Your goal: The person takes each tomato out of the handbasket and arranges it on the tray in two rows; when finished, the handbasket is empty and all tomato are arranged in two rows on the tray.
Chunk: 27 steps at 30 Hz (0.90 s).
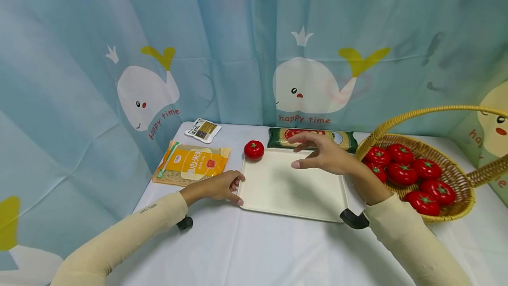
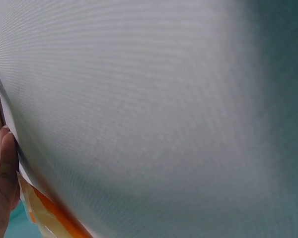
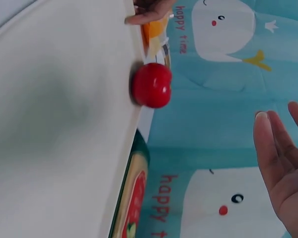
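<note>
A cream rectangular tray (image 1: 293, 184) lies on the table, with a red tomato (image 1: 254, 150) at its far left corner. At the tray's left edge is my left hand (image 1: 222, 187), its thumb and fingertips right at the rim. My right hand (image 1: 327, 156) hovers over the tray's far right part, thumb and fingers spread apart with nothing between them. In the right wrist view the same tomato (image 3: 152, 85) rests by the rim, and the right hand (image 3: 288, 168) appears off to the side.
On the right stands a wicker basket (image 1: 468, 200) with a tall handle, holding several tomatoes (image 1: 401, 173). A green-ended pack (image 1: 274, 138) lies behind the tray. An orange food bag (image 1: 198, 162) and a small white packet (image 1: 203, 130) lie to the left. Whale-print curtain (image 1: 238, 56) encloses the table.
</note>
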Tool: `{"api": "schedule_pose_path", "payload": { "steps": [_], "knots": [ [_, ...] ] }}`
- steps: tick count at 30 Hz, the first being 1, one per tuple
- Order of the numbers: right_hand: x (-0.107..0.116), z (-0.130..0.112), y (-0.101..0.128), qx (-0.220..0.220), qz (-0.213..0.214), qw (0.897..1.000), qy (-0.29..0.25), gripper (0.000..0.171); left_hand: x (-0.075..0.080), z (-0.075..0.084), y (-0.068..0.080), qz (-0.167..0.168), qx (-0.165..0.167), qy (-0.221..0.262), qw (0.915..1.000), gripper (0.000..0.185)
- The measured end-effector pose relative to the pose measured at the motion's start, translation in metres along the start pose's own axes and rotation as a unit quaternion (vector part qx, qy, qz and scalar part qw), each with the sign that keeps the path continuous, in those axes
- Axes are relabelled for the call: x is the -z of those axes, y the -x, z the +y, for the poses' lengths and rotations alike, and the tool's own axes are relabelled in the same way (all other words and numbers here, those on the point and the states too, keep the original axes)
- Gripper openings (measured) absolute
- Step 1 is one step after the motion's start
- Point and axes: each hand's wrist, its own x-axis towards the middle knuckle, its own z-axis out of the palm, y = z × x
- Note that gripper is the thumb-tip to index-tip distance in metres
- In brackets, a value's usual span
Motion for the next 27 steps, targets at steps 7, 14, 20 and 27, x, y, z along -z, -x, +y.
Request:
{"api": "schedule_pose_path", "payload": {
  "steps": [7, 14, 20, 27],
  "knots": [
    [0.012, 0.007, 0.025, -0.009, -0.010, 1.000, -0.004, 0.055, 0.001, 0.002, 0.002, 0.001, -0.001, 0.003, 1.0000, 0.067],
    [0.027, 0.011, 0.047, -0.018, -0.012, 1.000, 0.018, 0.054, 0.000, 0.002, 0.002, 0.003, -0.004, 0.012, 0.9999, 0.068],
    [0.044, 0.016, 0.066, -0.025, -0.019, 0.998, 0.051, 0.050, 0.001, 0.001, 0.002, 0.000, -0.004, 0.013, 0.9999, 0.068],
    [0.060, 0.022, 0.086, -0.009, -0.009, 0.997, 0.074, 0.048, 0.002, 0.001, 0.002, -0.002, 0.005, 0.012, 0.9999, 0.069]
  ]
}}
